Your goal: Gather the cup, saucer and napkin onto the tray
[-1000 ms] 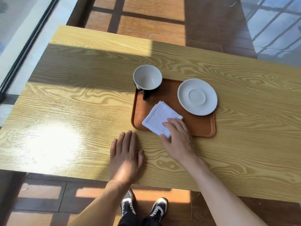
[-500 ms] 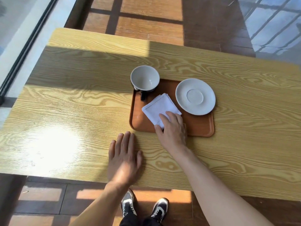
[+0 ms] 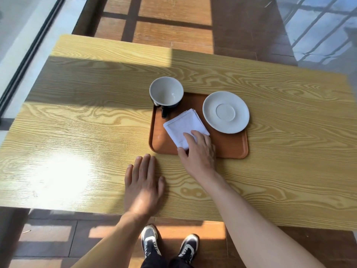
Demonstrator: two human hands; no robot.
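Note:
A brown tray (image 3: 229,149) lies on the wooden table (image 3: 96,120). On its far left corner stands a dark cup (image 3: 166,92) with a white inside, its handle pointing toward me. A white saucer (image 3: 226,112) rests on the tray's far right part. A folded white napkin (image 3: 183,127) lies flat in the tray's middle. My right hand (image 3: 199,151) rests its fingertips on the napkin's near corner, thumb at the tray's near rim. My left hand (image 3: 144,182) lies flat on the table, fingers apart, just short of the tray's near left corner.
The table's near edge runs just below my left wrist; my shoes (image 3: 168,244) show on the tiled floor beneath. A bright sun patch (image 3: 58,176) covers the table's near left. A window frame (image 3: 29,51) runs along the left.
My right hand has pushed the napkin away from me, from overhanging the tray's near rim to lying fully inside the tray. My left hand has stayed flat on the table.

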